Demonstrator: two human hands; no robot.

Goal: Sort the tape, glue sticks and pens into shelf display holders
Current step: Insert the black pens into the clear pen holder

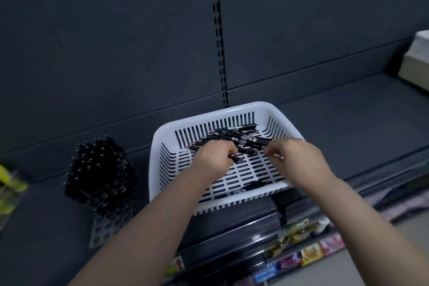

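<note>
while both hands work inside the white basket (pixel 274 109), the pen stage looks well advanced but not finished. left hand (pixel 213 158): fingers curled round at least one black pen (pixel 236 159), its tip poking out toward the right. right hand (pixel 297 158): fingertips drawn close together at the ends of the loose pens (pixel 241 139); whether they actually pinch one, cannot tell. those pens lie heaped toward the basket's far wall, with a few dark ones near its front wall. pen rack (pixel 109 223), just left of the basket on the same dark shelf (pixel 348 123), carries upright pens (pixel 97 165) over most of its holes; the near rows are bare. judgement: most pens placed, a small heap left. yellow items (pixel 9 184) at far left, kind unclear. no tape seen. writing: none legible; packets (pixel 311 253) on the lower shelf too blurred to read.
</note>
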